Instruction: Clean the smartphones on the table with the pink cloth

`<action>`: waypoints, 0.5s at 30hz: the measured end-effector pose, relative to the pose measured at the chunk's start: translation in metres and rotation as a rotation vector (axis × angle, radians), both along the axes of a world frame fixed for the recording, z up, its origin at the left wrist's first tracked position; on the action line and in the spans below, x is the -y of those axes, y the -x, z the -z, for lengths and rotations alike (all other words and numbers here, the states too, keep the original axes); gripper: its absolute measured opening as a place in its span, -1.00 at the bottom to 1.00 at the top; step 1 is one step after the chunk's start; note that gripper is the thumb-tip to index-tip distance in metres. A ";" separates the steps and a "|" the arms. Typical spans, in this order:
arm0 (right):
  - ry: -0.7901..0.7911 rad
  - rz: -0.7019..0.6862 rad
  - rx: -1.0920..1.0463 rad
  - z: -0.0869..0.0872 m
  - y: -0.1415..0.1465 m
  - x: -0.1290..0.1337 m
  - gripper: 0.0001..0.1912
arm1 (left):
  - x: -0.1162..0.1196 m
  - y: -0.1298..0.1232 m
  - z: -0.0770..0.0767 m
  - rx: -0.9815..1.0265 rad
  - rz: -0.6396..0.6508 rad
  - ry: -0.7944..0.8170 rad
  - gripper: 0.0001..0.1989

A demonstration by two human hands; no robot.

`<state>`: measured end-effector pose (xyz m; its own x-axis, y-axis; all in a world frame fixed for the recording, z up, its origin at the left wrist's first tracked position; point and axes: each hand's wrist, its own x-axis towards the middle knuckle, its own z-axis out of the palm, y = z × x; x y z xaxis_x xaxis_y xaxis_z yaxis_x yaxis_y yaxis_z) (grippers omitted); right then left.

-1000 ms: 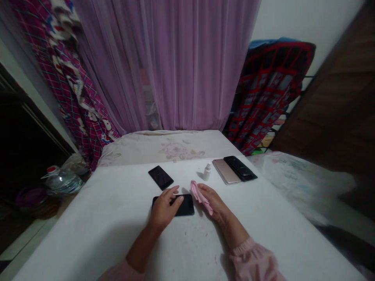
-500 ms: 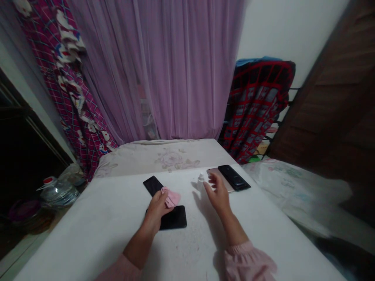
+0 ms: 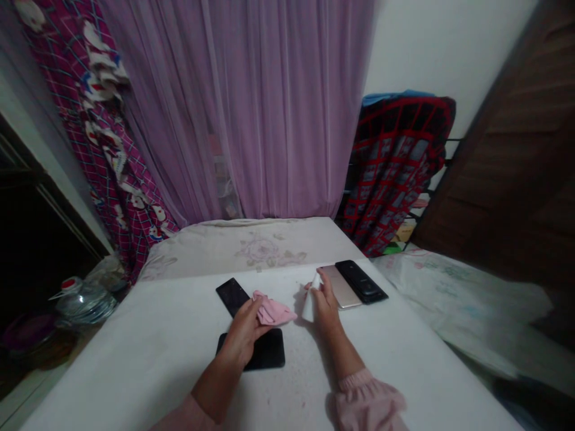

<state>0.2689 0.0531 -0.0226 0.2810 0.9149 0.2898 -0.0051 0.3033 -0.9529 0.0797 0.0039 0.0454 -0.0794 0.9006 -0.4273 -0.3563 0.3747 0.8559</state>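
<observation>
1. the small white spray bottle [image 3: 308, 305] has come up off its spot near the far edge of the white surface [image 3: 135, 371] and is now in the right hand [image 3: 326, 305], which has moved down toward the middle of that surface.
2. the right hand's fingers are closed around the bottle, which leans slightly with its nozzle end up; the hand's grip is firm, not open.
3. the left hand [image 3: 245, 332] is curled shut on a crumpled pink cloth [image 3: 274, 312], and the cloth sticks out past the thumb side toward the bottle.
4. that hand sits over the left part of a black smartphone [image 3: 267, 350] lying flat, and a second black smartphone [image 3: 231, 295] lies just beyond it, partly beneath the cloth's edge.
5. near the far right edge of the white surface, a rose-gold smartphone [image 3: 340, 286] lies side by side with a black-cased smartphone [image 3: 360, 281], just beyond the right hand.
6. past the far edge lies a floral mattress [image 3: 251, 248], with a sheer purple curtain [image 3: 278, 108] behind it. a plastic water jug with a red cap [image 3: 85, 303] stands on the floor off the left edge.
</observation>
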 end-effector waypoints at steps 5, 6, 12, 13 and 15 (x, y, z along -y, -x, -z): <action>0.065 -0.216 -0.254 -0.020 0.010 0.005 -0.33 | -0.010 -0.014 -0.001 0.077 -0.033 -0.015 -0.83; 0.048 -0.222 -0.243 -0.023 0.012 0.006 -0.34 | -0.012 -0.016 -0.001 0.087 -0.036 -0.025 -0.84; -0.011 -0.187 -0.213 -0.031 0.018 0.007 -0.43 | -0.025 -0.022 -0.006 0.126 -0.030 -0.088 -0.84; 0.008 -0.218 -0.270 -0.033 0.019 0.007 -0.43 | -0.026 -0.022 -0.007 0.120 -0.034 -0.093 -0.85; 0.053 -0.325 -0.457 -0.037 0.019 0.007 -0.47 | -0.029 -0.022 -0.008 0.105 -0.043 -0.091 -0.85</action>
